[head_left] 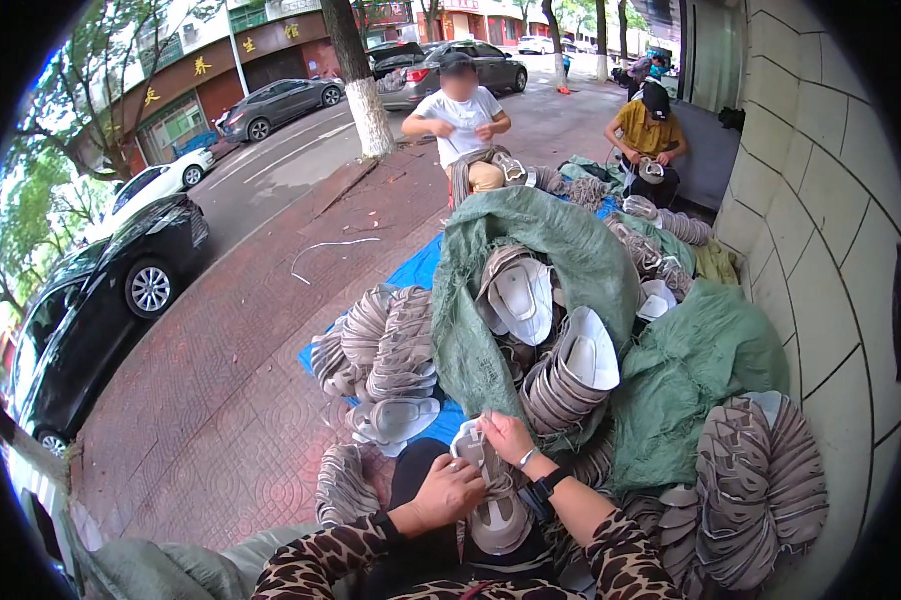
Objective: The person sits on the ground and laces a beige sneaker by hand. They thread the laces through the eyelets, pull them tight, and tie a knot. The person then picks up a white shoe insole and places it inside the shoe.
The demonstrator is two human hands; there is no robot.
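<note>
Left hand and right hand grip edges of a shoe upper, paving leftward.

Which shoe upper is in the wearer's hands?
The taupe upper, toe toward the wearer; left hand and right hand are on it, unlike the stacked uppers.

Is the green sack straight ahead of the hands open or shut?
Open: the green woven sack gapes, with shoe uppers showing inside.

A black car stands left of a white-based tree.
</note>
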